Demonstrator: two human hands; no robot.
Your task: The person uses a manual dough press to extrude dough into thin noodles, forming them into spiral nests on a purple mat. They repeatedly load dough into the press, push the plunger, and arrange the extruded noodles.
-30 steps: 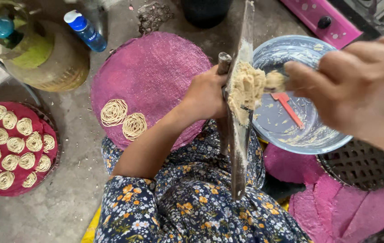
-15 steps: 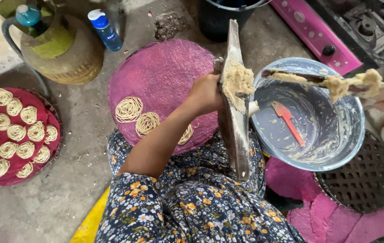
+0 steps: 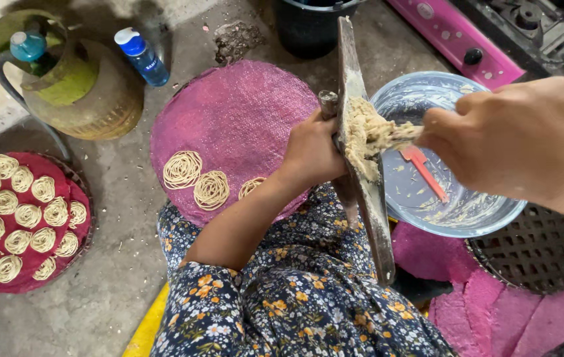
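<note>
Over the grey concrete floor (image 3: 97,311), my left hand (image 3: 311,152) is clenched round the long wooden press (image 3: 361,165), upright; my right hand's (image 3: 526,142) fingers (image 3: 444,125) pinch a stick into beige dough (image 3: 368,135), right of it.

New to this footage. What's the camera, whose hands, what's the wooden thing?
One view only: a camera on the person's head, looking down at their lap and the floor. No machine; two bare hands. The left hand has its grip around a long wooden press smeared with pale dough. The right hand pushes dough onto it with a stick-like tool, over a metal bowl that holds a red spatula. A pink round mat carries three noodle coils; a red tray at left carries many more.
</note>
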